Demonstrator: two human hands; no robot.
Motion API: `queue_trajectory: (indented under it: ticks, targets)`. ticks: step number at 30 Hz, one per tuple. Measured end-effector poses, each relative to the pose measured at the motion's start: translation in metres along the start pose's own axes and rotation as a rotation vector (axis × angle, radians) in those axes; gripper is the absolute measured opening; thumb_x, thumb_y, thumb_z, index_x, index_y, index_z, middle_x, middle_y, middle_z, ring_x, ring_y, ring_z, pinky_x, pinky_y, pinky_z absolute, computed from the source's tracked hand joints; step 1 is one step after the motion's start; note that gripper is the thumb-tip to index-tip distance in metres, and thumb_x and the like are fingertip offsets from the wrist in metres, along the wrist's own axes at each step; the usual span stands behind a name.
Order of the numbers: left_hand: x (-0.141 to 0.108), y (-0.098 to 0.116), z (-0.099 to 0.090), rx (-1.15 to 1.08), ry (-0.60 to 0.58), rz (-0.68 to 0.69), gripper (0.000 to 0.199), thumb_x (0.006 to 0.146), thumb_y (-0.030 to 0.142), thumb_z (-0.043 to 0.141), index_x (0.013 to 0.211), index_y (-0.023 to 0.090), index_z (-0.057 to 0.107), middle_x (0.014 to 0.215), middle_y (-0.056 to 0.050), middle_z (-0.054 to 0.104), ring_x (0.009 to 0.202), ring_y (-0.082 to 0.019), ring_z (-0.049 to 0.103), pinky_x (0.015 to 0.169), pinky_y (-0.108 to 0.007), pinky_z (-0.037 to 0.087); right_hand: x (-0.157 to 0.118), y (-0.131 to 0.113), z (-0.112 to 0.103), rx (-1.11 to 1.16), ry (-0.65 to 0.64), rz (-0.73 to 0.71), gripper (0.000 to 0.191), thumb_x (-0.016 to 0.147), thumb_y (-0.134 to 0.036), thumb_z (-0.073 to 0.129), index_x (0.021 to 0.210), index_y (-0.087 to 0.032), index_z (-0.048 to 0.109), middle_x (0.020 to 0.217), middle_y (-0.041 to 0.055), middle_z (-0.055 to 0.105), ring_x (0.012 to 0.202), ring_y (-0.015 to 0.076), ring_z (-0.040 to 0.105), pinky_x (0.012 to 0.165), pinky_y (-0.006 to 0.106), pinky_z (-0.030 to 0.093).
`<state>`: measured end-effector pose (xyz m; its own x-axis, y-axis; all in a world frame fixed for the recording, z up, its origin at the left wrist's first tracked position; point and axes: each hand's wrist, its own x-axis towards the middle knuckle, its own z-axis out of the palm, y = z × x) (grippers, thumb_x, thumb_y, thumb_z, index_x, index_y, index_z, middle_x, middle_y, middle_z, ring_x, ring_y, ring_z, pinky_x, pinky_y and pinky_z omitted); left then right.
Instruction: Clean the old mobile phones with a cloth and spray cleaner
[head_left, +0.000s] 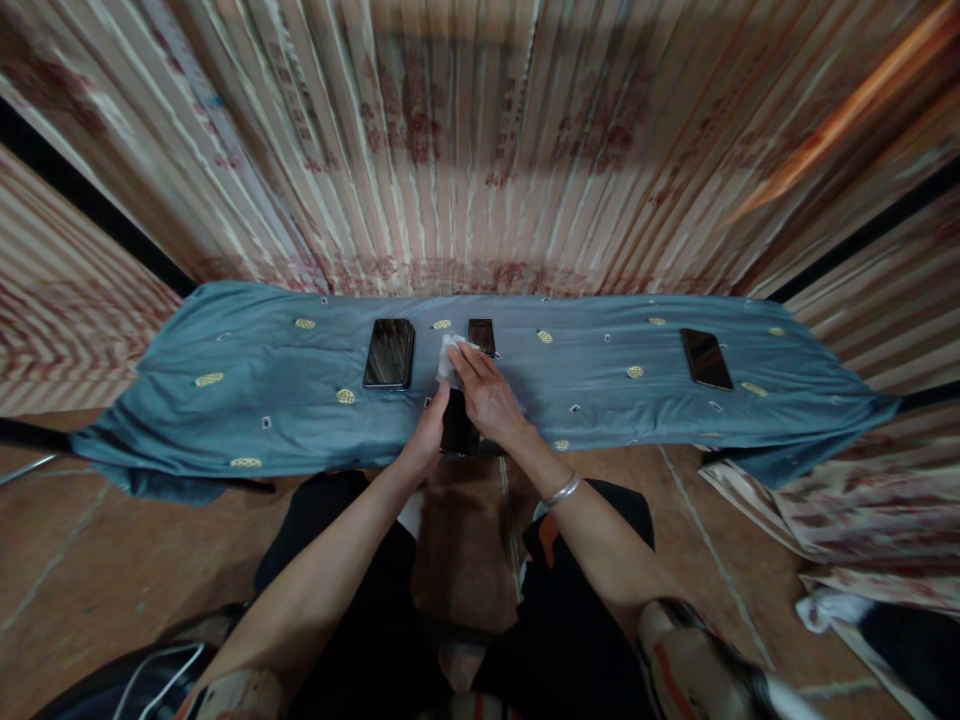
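My left hand [429,430] is closed around the left edge of a black smartphone [458,425], held over the front part of the cloth-covered table. A crumpled white tissue [449,360] is pressed to the phone's far end by the fingers of my right hand [487,393]. The right palm hides part of the phone. Just beyond my right fingertips lies a small dark rectangular object [482,335]. Left of my hands a larger dark phone-like device [389,354] lies flat, looking thick or stacked. Farther right rests another dark smartphone [706,359].
A blue cloth [247,370] with yellow pineapple prints covers the narrow table. Striped, floral curtains [480,150] hang close behind it and at both sides. Dark frame bars [97,200] slant along the sides. My knees [337,540] are just below the front edge.
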<state>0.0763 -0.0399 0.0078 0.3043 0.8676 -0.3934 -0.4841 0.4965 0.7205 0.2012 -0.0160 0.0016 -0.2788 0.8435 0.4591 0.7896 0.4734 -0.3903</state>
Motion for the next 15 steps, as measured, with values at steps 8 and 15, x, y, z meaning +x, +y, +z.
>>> queue_trajectory:
  ticks: [8, 15]
  targets:
    - [-0.001, 0.007, -0.011, 0.082, 0.053, -0.045, 0.053, 0.100, 0.056, 0.047, 0.129, 0.015, 0.066, 0.088, -0.009, 0.079, 0.079, -0.026, 0.078, 0.069, -0.038, 0.065, -0.002, 0.018, 0.006, 0.017, 0.014, 0.084, 0.059, 0.092, -0.003, 0.039, 0.149, -0.006, 0.050, 0.152, 0.0214, 0.054, 0.145, 0.0286, 0.047, 0.123, 0.052, 0.040]
    - [0.001, 0.004, -0.006, 0.034, 0.059, 0.014, 0.049, 0.102, 0.049, 0.047, 0.134, 0.017, 0.065, 0.107, -0.010, 0.080, 0.108, -0.029, 0.074, 0.090, -0.040, 0.063, -0.004, 0.007, 0.005, 0.030, 0.033, 0.027, 0.061, 0.092, -0.003, 0.038, 0.151, -0.010, 0.050, 0.153, 0.0184, 0.054, 0.147, 0.0274, 0.045, 0.123, 0.050, 0.041]
